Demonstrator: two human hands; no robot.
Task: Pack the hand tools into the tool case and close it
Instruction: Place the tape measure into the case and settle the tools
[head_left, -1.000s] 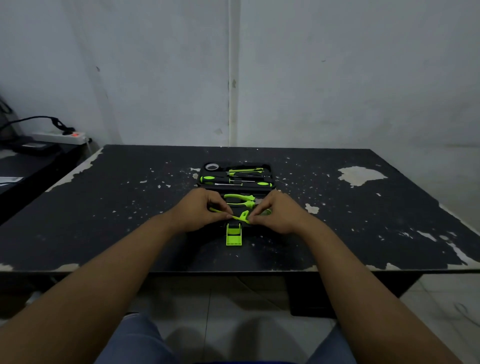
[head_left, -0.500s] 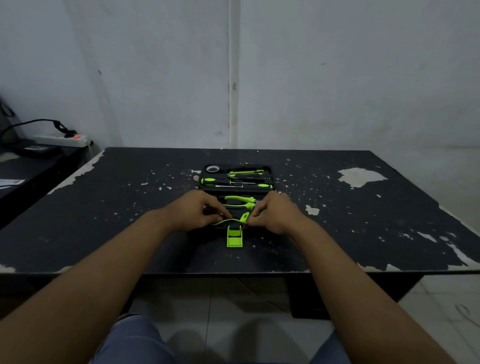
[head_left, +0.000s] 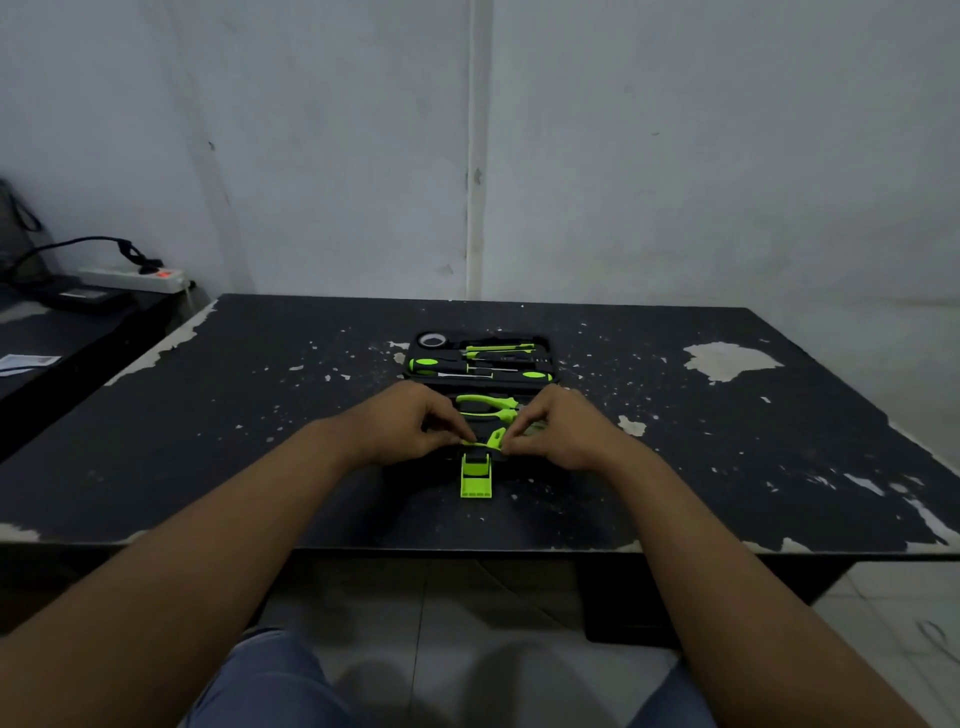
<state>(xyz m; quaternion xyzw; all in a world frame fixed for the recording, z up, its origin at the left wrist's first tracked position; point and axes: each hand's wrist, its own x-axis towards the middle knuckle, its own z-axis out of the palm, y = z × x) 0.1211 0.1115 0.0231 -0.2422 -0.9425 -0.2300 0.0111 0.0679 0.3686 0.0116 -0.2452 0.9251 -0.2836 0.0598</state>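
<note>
A black tool case (head_left: 550, 375) lies open in the middle of the table, its far half holding green-handled screwdrivers (head_left: 478, 368) and a tape roll (head_left: 432, 340). Green-handled pliers (head_left: 485, 404) rest in the near half. My left hand (head_left: 402, 428) and my right hand (head_left: 561, 428) meet over the near half and both pinch a thin green tool (head_left: 491, 441) between fingertips. The case's green latch (head_left: 476, 478) lies flat toward me on the table. What lies under my hands is hidden.
The black table (head_left: 208, 415) has chipped paint, and its front edge runs close below the latch. At far left a lower surface carries a white power strip (head_left: 135, 278) with a black cable. A pale wall stands behind the table.
Both hands stay on the thin green tool over the near half of the case; fingers have shifted only slightly. The camera tilted a little.
</note>
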